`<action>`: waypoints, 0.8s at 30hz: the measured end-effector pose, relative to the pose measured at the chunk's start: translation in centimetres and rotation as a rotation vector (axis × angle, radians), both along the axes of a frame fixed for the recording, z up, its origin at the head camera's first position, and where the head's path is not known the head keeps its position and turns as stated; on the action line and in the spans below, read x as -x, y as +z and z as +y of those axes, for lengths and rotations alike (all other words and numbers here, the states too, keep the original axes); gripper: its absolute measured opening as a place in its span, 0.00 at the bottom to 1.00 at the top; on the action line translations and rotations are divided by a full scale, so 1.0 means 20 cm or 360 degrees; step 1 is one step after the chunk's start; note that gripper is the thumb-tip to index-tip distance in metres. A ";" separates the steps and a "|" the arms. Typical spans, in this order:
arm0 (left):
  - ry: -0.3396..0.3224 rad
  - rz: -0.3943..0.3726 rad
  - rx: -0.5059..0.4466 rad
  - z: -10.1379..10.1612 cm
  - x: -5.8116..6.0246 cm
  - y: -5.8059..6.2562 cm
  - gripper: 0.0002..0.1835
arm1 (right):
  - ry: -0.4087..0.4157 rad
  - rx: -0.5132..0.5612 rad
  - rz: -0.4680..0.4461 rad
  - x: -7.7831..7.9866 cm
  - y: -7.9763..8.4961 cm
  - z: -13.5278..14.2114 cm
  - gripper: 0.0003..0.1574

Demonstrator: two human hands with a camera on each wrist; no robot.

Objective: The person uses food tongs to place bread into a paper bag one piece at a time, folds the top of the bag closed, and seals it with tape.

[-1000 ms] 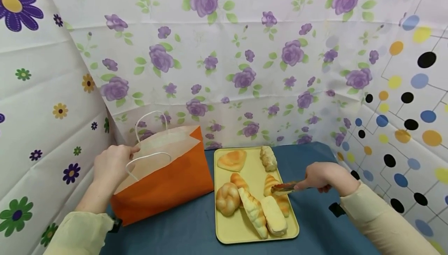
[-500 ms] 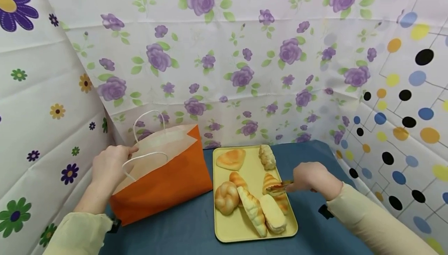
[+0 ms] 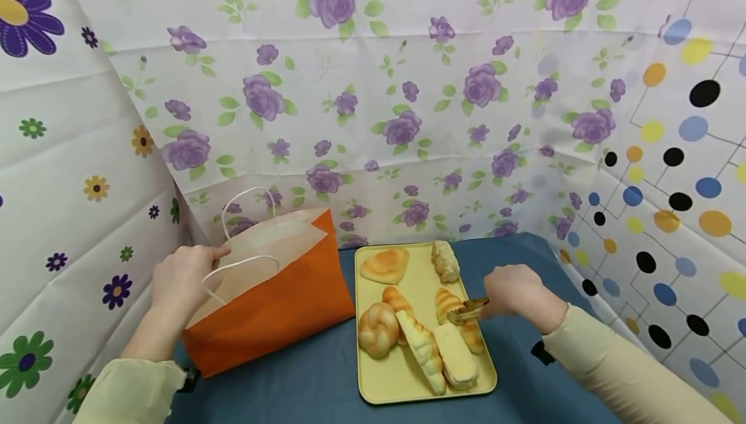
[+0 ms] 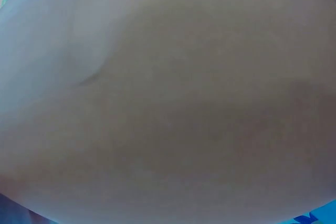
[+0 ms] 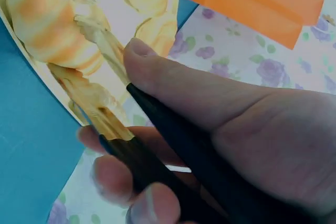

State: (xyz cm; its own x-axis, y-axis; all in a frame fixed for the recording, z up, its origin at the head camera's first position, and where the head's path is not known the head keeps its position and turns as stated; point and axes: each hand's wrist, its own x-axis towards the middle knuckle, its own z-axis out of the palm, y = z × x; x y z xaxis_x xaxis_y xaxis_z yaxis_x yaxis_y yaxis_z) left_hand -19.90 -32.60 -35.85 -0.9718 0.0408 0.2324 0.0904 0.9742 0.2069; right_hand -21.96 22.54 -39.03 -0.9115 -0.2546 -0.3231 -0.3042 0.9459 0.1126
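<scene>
My left hand (image 3: 183, 278) grips the left edge of an orange paper bag (image 3: 280, 307) with a pale lining and white handles; its fingertips are partly hidden. In the left wrist view, blurred skin fills nearly everything. My right hand (image 3: 519, 294) holds a pair of tongs (image 5: 157, 114) with black handles and gold-coloured metal ends, thumb on one arm and fingers round the other. The tongs' tips straddle the near end of a striped croissant-shaped bread (image 5: 47, 22), which lies at the right side of the yellow tray (image 3: 379, 385).
Also on the tray are a knotted roll (image 3: 378, 330), a long bread (image 3: 422, 353), an oblong pale bread (image 3: 456, 356), a flat triangular bread (image 3: 386, 265) and a lumpy bread (image 3: 445, 261). A blue cloth (image 3: 291, 385) covers the table, with patterned curtains (image 3: 373, 87) around it.
My right hand has moved left toward the tray and turned, so the tongs now look shorter over the striped bread. My left hand stays at the bag's edge.
</scene>
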 end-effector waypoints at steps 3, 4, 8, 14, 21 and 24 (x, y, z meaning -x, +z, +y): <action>-0.0005 0.0018 -0.0001 0.00 0.00 0.00 0.25 | 0.0015 0.0053 0.0076 0.02 -0.03 0.01 0.29; -0.0009 0.0027 0.0003 -0.01 0.00 0.00 0.25 | 0.0018 0.0067 0.0100 0.03 -0.04 0.01 0.29; -0.0028 0.0032 0.0000 -0.01 0.01 0.00 0.24 | 0.0010 0.0050 0.0122 0.05 -0.07 0.01 0.31; -0.0034 0.0035 -0.0017 -0.01 0.00 -0.01 0.25 | -0.0038 0.0016 0.0068 0.08 -0.06 0.00 0.34; -0.0013 -0.0009 -0.0006 -0.01 0.01 0.00 0.24 | -0.0028 0.0018 0.0102 0.08 -0.09 -0.01 0.33; -0.0008 -0.0008 -0.0011 0.00 0.02 0.00 0.24 | -0.0011 0.0021 0.0122 0.07 -0.11 -0.02 0.32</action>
State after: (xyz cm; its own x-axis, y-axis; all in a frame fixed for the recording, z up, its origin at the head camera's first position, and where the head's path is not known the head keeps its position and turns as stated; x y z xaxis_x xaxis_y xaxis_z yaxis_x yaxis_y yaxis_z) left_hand -20.20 -32.66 -35.90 -0.9726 0.0444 0.2280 0.0945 0.9723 0.2138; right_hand -23.43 22.19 -41.14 -0.9351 -0.2523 -0.2489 -0.2889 0.9495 0.1227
